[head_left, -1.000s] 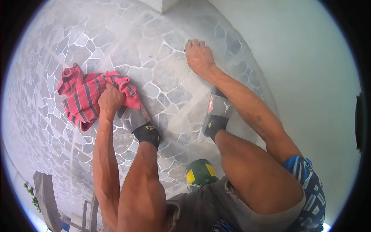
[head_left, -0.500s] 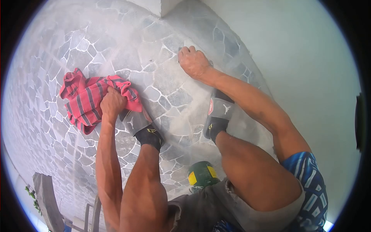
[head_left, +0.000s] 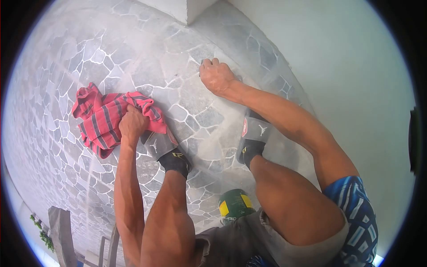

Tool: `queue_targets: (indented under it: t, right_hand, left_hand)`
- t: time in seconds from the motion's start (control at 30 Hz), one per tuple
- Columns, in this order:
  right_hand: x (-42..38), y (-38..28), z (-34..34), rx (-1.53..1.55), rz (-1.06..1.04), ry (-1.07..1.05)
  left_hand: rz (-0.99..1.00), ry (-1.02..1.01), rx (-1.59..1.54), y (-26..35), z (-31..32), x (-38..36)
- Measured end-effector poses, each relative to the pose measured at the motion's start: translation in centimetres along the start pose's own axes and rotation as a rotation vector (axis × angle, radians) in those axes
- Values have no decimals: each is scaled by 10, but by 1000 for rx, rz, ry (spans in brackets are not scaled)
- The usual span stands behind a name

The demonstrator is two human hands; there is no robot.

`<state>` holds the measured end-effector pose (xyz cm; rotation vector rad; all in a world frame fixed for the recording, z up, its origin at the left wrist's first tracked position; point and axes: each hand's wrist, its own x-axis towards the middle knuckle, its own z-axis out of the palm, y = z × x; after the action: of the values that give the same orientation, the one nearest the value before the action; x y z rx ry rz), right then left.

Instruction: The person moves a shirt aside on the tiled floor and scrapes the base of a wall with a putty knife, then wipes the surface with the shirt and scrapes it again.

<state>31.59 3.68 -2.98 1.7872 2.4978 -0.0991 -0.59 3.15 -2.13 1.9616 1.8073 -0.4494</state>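
My left hand [head_left: 132, 123] is closed on a red cloth with grey stripes [head_left: 100, 120] and presses it onto the grey stone floor [head_left: 133, 58], just ahead of my left foot. My right hand [head_left: 215, 75] is curled into a fist and pushed down on the floor farther ahead, near the base of the wall. A small dark edge shows under its heel; what it is stays hidden. I am squatting, with both knees in the lower part of the view.
My feet wear grey slide sandals [head_left: 158, 144] [head_left: 256, 131] over dark socks. A green can with a yellow label [head_left: 234, 204] stands between my legs. A pale wall [head_left: 347, 80] runs along the right, a white corner post [head_left: 182, 9] stands ahead, and a chair [head_left: 62, 231] sits at bottom left.
My right hand has slid left and toward me across the stones. My left hand and the cloth have shifted slightly toward my left foot.
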Motion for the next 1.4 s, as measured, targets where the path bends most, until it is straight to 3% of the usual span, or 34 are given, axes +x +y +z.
queue_targets:
  t: [0.1,0.33,0.37,0.5,0.6,0.63,0.77,0.87,0.9,1.0,1.03,1.13,1.17,1.27,1.4]
  right_hand:
    - [18,25,3,4,84,39]
    - [23,8,2,-49,-77,25]
    - [38,22,-2,9,54,12]
    - [24,-7,-5,-23,-40,-57]
    - [30,12,0,-37,25,18]
    - [43,26,0,6,135,31]
    - [28,5,1,-16,80,-74]
    - [28,15,-4,-6,15,6]
    - [44,24,-7,29,141,-32]
    - [44,14,-4,63,131,-34]
    - [36,-3,-5,34,62,-138]
    - [27,3,-9,37,7,-76]
    - [38,16,-6,80,114,42]
    - [28,14,-3,99,186,-11]
    - [-56,-24,1,100,77,-61]
  left_hand:
    - [16,-2,7,-4,6,-5]
    - [37,1,-15,-4,6,-6]
    - [14,7,2,-3,7,-5]
    - [28,46,4,-2,5,0]
    - [36,41,-35,-5,10,-7]
    - [35,33,-25,-7,10,-4]
    - [21,40,-53,-2,7,-5]
    - [30,7,-16,-4,4,-5]
    - [6,-6,-40,2,-1,-7]
    - [-21,-46,-2,1,1,-4]
    - [-13,-37,-3,2,-3,0]
    - [-11,-49,-7,2,3,-6]
    - [-15,-42,-3,2,3,-5]
    - [3,-45,14,0,6,-5]
    - [-25,-48,-1,-3,6,-5]
